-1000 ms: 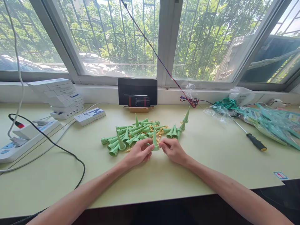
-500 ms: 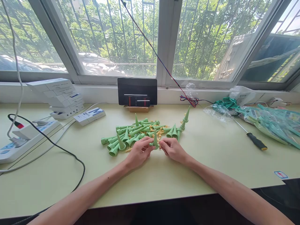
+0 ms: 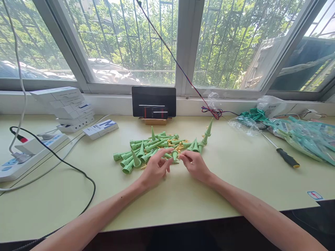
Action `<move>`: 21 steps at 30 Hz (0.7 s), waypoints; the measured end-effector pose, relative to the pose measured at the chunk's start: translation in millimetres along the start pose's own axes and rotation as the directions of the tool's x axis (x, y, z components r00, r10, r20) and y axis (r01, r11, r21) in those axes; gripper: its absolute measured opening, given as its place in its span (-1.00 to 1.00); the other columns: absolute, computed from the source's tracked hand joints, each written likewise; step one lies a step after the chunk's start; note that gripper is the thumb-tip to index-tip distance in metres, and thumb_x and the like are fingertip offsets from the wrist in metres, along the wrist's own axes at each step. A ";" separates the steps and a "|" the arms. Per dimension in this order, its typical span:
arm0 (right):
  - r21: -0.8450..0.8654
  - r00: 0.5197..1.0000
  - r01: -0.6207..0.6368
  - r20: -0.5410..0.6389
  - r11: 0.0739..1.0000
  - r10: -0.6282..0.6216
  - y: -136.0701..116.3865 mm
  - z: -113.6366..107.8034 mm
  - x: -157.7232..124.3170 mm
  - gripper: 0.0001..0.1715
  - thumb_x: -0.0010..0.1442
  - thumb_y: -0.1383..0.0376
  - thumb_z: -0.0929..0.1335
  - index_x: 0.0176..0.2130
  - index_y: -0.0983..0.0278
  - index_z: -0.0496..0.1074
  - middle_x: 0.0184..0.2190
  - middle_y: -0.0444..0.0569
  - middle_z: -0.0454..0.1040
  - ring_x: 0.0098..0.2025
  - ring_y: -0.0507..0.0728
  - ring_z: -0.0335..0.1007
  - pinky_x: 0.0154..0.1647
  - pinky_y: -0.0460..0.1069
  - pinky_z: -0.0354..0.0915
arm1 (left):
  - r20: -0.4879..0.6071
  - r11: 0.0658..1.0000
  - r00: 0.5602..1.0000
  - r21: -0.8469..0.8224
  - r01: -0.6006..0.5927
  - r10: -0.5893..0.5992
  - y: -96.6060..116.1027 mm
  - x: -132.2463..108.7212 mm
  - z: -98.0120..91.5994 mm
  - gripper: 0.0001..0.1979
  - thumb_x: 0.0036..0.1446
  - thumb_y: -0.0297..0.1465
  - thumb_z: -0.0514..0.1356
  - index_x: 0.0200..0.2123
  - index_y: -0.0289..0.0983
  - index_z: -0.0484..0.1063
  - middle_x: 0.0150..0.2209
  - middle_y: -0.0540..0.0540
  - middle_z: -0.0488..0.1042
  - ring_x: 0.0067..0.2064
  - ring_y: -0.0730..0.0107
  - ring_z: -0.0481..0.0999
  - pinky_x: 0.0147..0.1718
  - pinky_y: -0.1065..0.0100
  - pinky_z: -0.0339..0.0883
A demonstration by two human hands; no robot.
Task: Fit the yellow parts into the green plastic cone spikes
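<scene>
A single green spike point(image 3: 175, 154) lies at the near edge of the pile point(image 3: 146, 148), between the two hands, near the middle of the table point(image 3: 183, 202). It is touched by the fingertips of the left hand point(image 3: 155, 169), whose fingers are loosely spread rather than closed around it. The right hand point(image 3: 195, 166) is set just right of the spike with thumb and forefinger drawn narrow; whether the spike or a small part is pinched there cannot be told.

The step in hand is judged to be the working of one spike apart from the heap — it is met from both sides but not lifted clear. For the next move a firmer hold from the left would seem to be called for, so that the spike is steadied while the right fingertips work at its end.

Small yellow bits point(image 3: 179, 146) are scattered among the green spikes, and a few spikes are stood upright at the pile's right end point(image 3: 207, 130). Farther right a screwdriver point(image 3: 286, 157) and plastic bags point(image 3: 300, 134) are seen. Beyond the pile a dark screen point(image 3: 153, 101) is propped below the window. To the left, white boxes point(image 3: 68, 104) are stacked, with a power strip point(image 3: 31, 150) and a black cable point(image 3: 78, 170) nearer.
</scene>
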State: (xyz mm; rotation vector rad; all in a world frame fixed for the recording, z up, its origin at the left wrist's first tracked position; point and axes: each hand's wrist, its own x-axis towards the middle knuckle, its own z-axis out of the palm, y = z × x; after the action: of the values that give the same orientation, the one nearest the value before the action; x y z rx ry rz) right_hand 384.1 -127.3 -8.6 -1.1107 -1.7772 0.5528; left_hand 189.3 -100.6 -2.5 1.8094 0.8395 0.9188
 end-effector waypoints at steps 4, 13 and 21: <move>-0.127 0.987 0.135 -0.073 0.983 -0.145 2.6 -0.4 0.5 -0.66 0.38 0.19 0.21 -0.39 0.28 0.34 -0.51 -0.10 0.31 -0.48 0.04 0.17 -0.42 -0.07 0.14 | 0.010 0.986 0.995 -0.138 0.098 -0.098 2.8 2.4 -1.8 -0.56 0.27 -0.12 0.08 0.07 -0.28 0.29 -0.31 -0.07 0.43 -0.62 0.54 0.39 -0.73 0.49 0.28; -0.239 0.959 0.281 0.048 0.929 -0.278 9.9 5.5 -4.8 -0.71 0.41 0.26 0.17 -0.27 0.27 0.38 -0.43 -0.05 0.35 -0.43 0.05 0.22 -0.38 -0.08 0.17 | 0.215 0.957 0.971 -0.246 0.154 -0.101 3.9 2.0 -5.8 -0.59 0.25 -0.18 0.16 0.06 -0.30 0.33 -0.57 0.07 0.37 -0.67 0.56 0.29 -0.67 0.50 0.22; -0.194 0.964 0.264 0.046 0.945 -0.261 11.9 7.7 -5.5 -0.67 0.39 0.24 0.18 -0.39 0.27 0.31 -0.52 -0.10 0.30 -0.48 0.03 0.15 -0.44 -0.09 0.11 | 0.187 0.969 0.978 -0.210 0.132 -0.093 1.3 2.6 -5.4 -0.56 0.25 -0.19 0.16 0.10 -0.32 0.34 -0.59 0.08 0.33 -0.66 0.55 0.29 -0.68 0.50 0.22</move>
State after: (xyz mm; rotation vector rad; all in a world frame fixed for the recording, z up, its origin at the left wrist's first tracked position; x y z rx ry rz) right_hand 383.5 -125.4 -23.6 -0.9804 -1.9922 0.2286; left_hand 186.1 -96.6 1.0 1.6060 0.6925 0.7363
